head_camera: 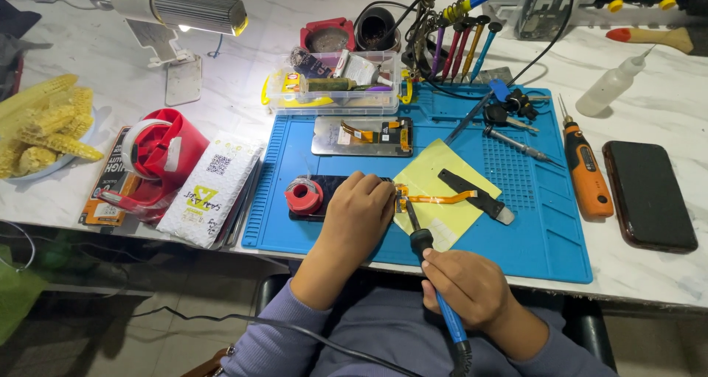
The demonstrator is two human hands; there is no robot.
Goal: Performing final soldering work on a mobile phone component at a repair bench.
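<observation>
Head view: blue mat point(546, 222) on white marble table point(664, 104).

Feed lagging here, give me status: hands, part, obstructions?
Left hand pressing orange flex cable. Right hand grips soldering iron, tip at connector. Black spudger close by.

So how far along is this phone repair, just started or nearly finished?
Midway, by the look of it. An opened phone panel already lies apart on the blue mat. Now the right hand puts a soldering iron to the orange flex cable while the left hand steadies it. Nothing is put back together yet.
</observation>
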